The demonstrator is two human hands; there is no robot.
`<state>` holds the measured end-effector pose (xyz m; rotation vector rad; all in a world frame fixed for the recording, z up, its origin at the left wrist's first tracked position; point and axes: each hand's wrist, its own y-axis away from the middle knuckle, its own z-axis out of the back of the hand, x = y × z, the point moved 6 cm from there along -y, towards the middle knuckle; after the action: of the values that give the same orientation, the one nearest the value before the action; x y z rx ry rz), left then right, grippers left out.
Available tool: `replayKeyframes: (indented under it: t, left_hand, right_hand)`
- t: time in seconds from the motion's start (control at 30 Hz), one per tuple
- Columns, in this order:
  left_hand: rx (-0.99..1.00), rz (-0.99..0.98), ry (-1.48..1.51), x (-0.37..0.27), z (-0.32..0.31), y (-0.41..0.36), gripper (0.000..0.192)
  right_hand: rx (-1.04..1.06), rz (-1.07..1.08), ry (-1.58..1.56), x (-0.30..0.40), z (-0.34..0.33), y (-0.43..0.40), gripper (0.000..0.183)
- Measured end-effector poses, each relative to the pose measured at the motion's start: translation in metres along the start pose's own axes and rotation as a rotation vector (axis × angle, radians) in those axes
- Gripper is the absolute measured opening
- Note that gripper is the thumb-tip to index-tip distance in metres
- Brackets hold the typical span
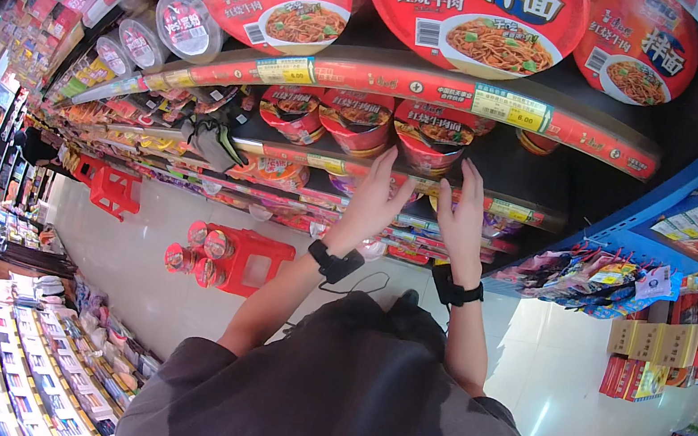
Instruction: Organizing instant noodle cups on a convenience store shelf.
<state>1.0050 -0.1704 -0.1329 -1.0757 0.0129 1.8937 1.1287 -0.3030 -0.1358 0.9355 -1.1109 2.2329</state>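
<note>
Both hands reach toward a red instant noodle cup (434, 137) at the front of a dark shelf. My left hand (374, 196) is at the cup's lower left, fingers extended and thumb apart. On the cup's lower right, my right hand (463, 216) has its fingers spread too. Neither hand is wrapped round the cup; whether a fingertip touches it cannot be told. Two similar cups, one of them right beside it (355, 123), stand to the left. A grey and black glove (217, 143) lies on the shelf edge further left. Each wrist wears a black strap with a small box.
Large red noodle bowls (487, 19) fill the shelf above, behind a curved price rail (402, 87). A red plastic stool (254, 263) stands on the floor beside several noodle cups (208, 252). Hanging snack packets (590, 278) and a blue display panel (648, 208) are at the right.
</note>
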Motion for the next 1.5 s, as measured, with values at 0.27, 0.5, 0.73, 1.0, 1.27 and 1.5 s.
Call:
replayKeyframes:
  t: [0.27, 0.5, 0.73, 1.0, 1.27, 1.5]
  left_hand:
    - [0.144, 0.053, 0.181, 0.002, 0.029, 0.051, 0.048]
    - [0.307, 0.216, 0.375, -0.026, 0.103, 0.115, 0.043]
    - [0.245, 0.226, 0.329, -0.026, 0.173, 0.191, 0.040]
    - [0.085, 0.396, 0.301, -0.034, 0.242, 0.278, 0.050]
    - [-0.107, 0.513, 0.285, -0.011, 0.285, 0.340, 0.051]
    - [-0.300, 0.655, 0.183, 0.007, 0.327, 0.373, 0.053]
  right_hand:
    - [-0.048, 0.002, -0.108, 0.032, 0.001, 0.036, 0.026]
    - [0.242, -0.033, -0.354, 0.094, -0.040, 0.086, 0.020]
    - [0.531, -0.053, -0.388, 0.161, -0.075, 0.157, 0.022]
    - [0.719, 0.061, -0.464, 0.221, -0.115, 0.211, 0.025]
    - [0.936, 0.210, -0.506, 0.266, -0.171, 0.241, 0.024]
    - [1.162, 0.193, -0.580, 0.306, -0.237, 0.251, 0.025]
